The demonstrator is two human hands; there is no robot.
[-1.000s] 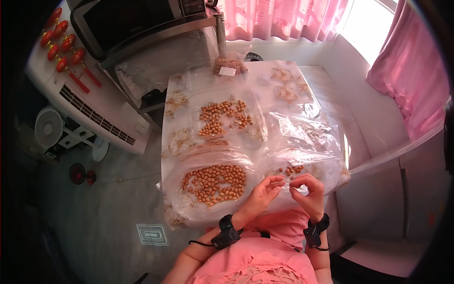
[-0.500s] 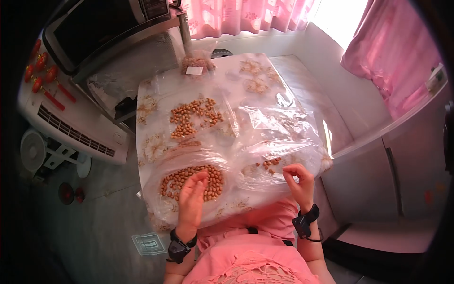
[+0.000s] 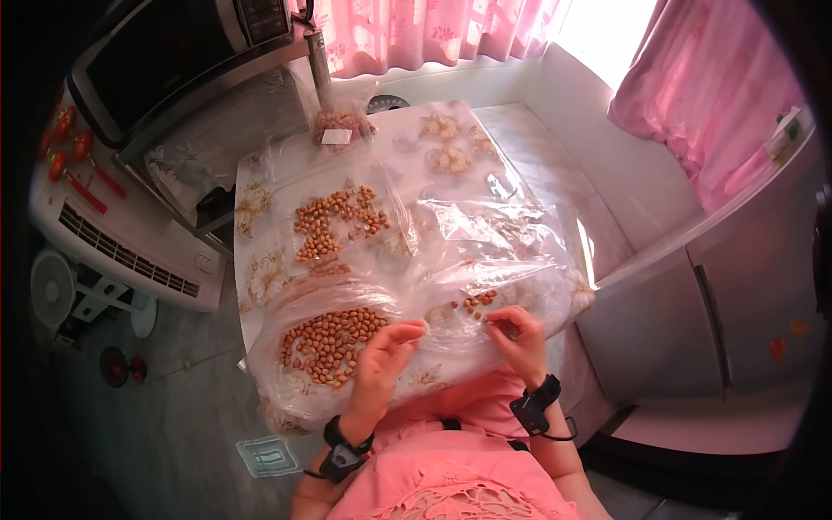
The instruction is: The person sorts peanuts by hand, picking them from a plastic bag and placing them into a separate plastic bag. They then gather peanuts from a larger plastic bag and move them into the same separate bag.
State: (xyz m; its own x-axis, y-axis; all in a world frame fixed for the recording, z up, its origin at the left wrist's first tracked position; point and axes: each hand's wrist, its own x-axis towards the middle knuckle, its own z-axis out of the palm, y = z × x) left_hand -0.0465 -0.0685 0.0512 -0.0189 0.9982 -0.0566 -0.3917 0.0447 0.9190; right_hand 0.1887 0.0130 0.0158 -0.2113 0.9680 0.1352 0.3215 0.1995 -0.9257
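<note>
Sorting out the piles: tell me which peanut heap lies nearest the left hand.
The large heap at the near left, beside the left hand; the small cluster lies by the right hand, the third heap farther back.

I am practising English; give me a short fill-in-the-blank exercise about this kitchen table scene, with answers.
The big pile beside the left hand is made of ____. The right hand pinches a bag of clear ____. The curtains are ____. The band on the right wrist is ____.
Answers: peanuts; plastic; pink; black.
</note>
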